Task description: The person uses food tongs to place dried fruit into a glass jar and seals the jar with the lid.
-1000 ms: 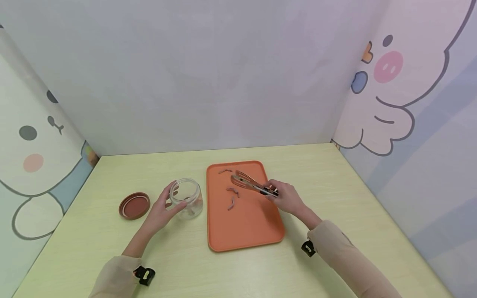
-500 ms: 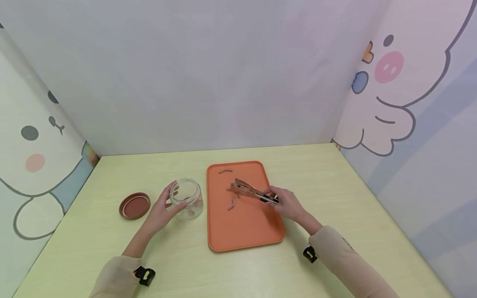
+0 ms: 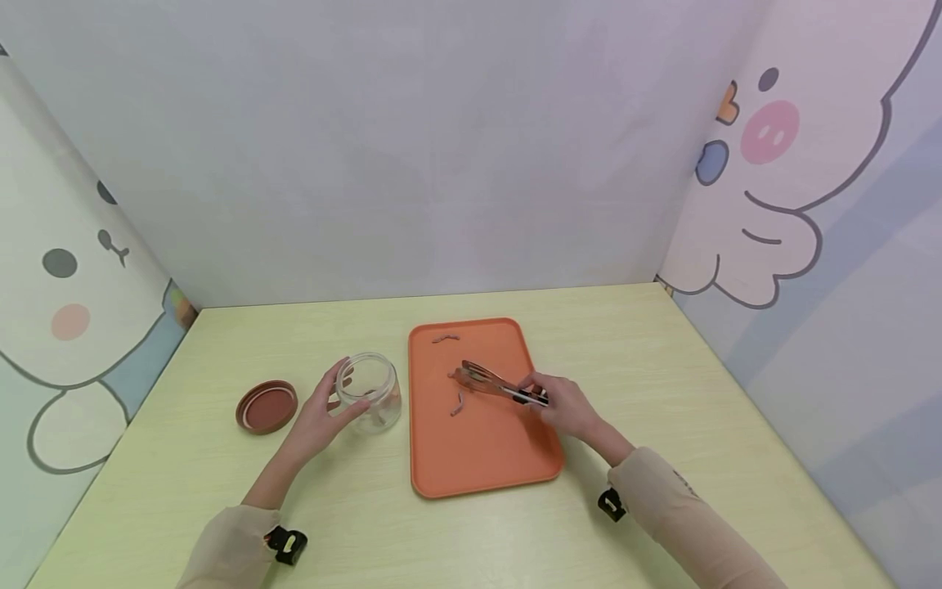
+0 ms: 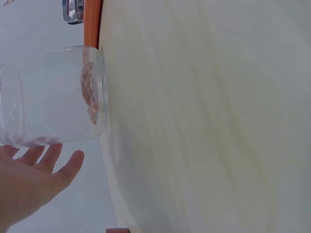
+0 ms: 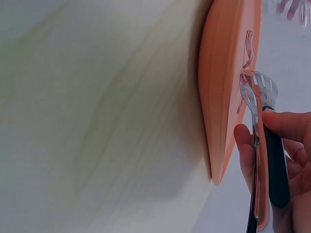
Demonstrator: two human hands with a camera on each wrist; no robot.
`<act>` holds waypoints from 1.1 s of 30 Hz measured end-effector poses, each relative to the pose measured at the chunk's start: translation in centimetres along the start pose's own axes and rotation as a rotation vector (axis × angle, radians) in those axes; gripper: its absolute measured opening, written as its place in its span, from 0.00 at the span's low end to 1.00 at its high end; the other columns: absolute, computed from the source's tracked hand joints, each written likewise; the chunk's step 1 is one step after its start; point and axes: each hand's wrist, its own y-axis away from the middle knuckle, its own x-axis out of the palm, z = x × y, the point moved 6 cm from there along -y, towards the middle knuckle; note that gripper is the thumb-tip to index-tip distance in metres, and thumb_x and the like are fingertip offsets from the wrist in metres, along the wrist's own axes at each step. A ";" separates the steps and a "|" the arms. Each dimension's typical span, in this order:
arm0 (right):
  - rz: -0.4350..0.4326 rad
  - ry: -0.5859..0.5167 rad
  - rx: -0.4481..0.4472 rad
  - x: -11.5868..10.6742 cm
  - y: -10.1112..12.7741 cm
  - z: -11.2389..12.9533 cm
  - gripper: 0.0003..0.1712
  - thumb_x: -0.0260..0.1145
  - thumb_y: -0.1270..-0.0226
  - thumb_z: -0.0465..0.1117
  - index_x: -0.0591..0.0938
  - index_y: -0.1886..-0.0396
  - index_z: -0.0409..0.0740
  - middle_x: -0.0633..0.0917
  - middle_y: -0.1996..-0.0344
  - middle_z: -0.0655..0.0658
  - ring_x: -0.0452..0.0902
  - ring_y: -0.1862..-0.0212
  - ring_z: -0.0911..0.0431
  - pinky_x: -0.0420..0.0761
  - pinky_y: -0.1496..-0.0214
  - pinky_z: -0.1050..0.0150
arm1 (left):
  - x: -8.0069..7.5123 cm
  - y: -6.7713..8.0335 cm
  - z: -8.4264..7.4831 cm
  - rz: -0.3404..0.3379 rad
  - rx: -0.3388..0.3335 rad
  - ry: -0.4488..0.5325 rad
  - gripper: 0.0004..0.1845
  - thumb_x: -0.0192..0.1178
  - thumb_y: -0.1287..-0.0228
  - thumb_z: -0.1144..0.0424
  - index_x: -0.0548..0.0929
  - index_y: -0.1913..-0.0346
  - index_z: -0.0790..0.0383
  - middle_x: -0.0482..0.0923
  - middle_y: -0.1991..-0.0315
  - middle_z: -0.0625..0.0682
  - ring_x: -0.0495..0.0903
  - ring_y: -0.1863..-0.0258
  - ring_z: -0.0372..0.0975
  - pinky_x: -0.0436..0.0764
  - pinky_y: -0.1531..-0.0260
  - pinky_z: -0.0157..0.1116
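Observation:
My left hand (image 3: 312, 424) holds a clear glass jar (image 3: 384, 409) between thumb and fingers, upright on the table left of the tray. A brownish-pink knobbly piece (image 4: 87, 87) lies at the jar's bottom in the left wrist view. With thumb and fingers, my right hand (image 3: 565, 405) grips slotted metal tongs (image 3: 489, 383) with black handles, tilted down over the orange tray (image 3: 486, 458). Their tips are around the middle thin strip (image 5: 244, 79), close together. A far strip (image 3: 446, 337) and a nearer strip (image 3: 458, 404) lie on the tray.
A round reddish-brown lid (image 3: 266, 407) lies on the pale wooden table (image 3: 353, 523), left of the jar. A plain wall (image 3: 427, 164) stands behind, and cartoon-printed panels (image 3: 795, 245) rise on both sides.
The tongs have come down and toward me onto the middle strip, and their tips have drawn together. The left hand and jar have stayed in place.

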 end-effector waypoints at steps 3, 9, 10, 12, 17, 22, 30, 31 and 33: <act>0.001 -0.001 -0.008 0.1 0.0 0.1 0.15 0.66 0.51 0.30 0.79 0.63 0.47 0.76 0.77 0.55 0.67 0.77 0.61 0.67 0.78 0.68 | 0.0 0.0 0.0 -0.001 0.002 -0.004 0.38 0.59 0.42 0.62 0.49 0.34 0.66 0.55 0.39 0.66 0.56 0.42 0.56 0.63 0.49 0.55; 0.009 -0.007 -0.011 0.1 0.0 0.3 0.14 0.66 0.51 0.29 0.78 0.64 0.46 0.76 0.77 0.54 0.67 0.77 0.60 0.67 0.77 0.67 | 0.0 0.0 0.0 0.000 0.003 -0.002 0.38 0.59 0.42 0.63 0.49 0.34 0.66 0.55 0.39 0.66 0.57 0.42 0.56 0.63 0.49 0.55; 0.007 -0.005 -0.011 0.1 0.0 0.3 0.14 0.66 0.52 0.29 0.78 0.64 0.45 0.76 0.77 0.54 0.67 0.77 0.60 0.67 0.77 0.67 | 0.0 0.0 0.0 0.001 0.002 -0.002 0.38 0.59 0.42 0.63 0.49 0.34 0.66 0.55 0.39 0.66 0.57 0.42 0.56 0.63 0.49 0.55; 0.006 -0.002 -0.012 0.1 0.1 0.3 0.14 0.66 0.52 0.28 0.78 0.65 0.46 0.76 0.78 0.54 0.67 0.77 0.60 0.67 0.77 0.67 | 0.0 0.0 0.0 0.002 0.002 0.000 0.39 0.59 0.42 0.62 0.49 0.34 0.66 0.55 0.39 0.66 0.56 0.42 0.56 0.63 0.49 0.55; 0.004 0.003 0.009 0.2 0.1 0.2 0.14 0.66 0.51 0.28 0.78 0.66 0.47 0.76 0.79 0.54 0.66 0.78 0.60 0.66 0.78 0.67 | 0.0 0.0 -0.1 0.006 -0.002 -0.002 0.39 0.58 0.42 0.62 0.49 0.34 0.67 0.54 0.39 0.67 0.56 0.42 0.56 0.63 0.48 0.55; 0.001 0.002 0.023 0.3 0.2 0.1 0.14 0.65 0.52 0.28 0.78 0.66 0.48 0.76 0.79 0.53 0.65 0.79 0.60 0.66 0.78 0.67 | 0.0 0.0 0.0 0.004 -0.007 0.000 0.39 0.59 0.42 0.62 0.49 0.34 0.66 0.54 0.39 0.66 0.56 0.41 0.56 0.63 0.48 0.55; -0.002 -0.010 0.026 0.3 0.4 0.2 0.14 0.64 0.52 0.27 0.78 0.67 0.48 0.77 0.78 0.52 0.65 0.79 0.61 0.66 0.78 0.67 | 0.0 0.0 -0.1 0.007 -0.001 0.004 0.39 0.59 0.42 0.63 0.49 0.34 0.67 0.55 0.39 0.67 0.57 0.42 0.56 0.63 0.48 0.55; -0.003 -0.017 0.028 0.2 0.4 0.2 0.14 0.64 0.52 0.27 0.78 0.67 0.48 0.77 0.78 0.52 0.65 0.79 0.61 0.66 0.79 0.68 | 0.0 0.0 -0.1 0.007 0.001 0.004 0.39 0.59 0.42 0.63 0.49 0.34 0.67 0.55 0.39 0.67 0.57 0.42 0.56 0.63 0.48 0.55; -0.005 -0.029 0.035 0.2 0.4 0.2 0.14 0.64 0.51 0.27 0.78 0.67 0.47 0.76 0.78 0.52 0.65 0.80 0.61 0.66 0.79 0.67 | 0.0 0.0 -0.1 0.006 0.003 0.006 0.39 0.59 0.42 0.63 0.49 0.34 0.66 0.55 0.39 0.67 0.57 0.42 0.56 0.63 0.49 0.55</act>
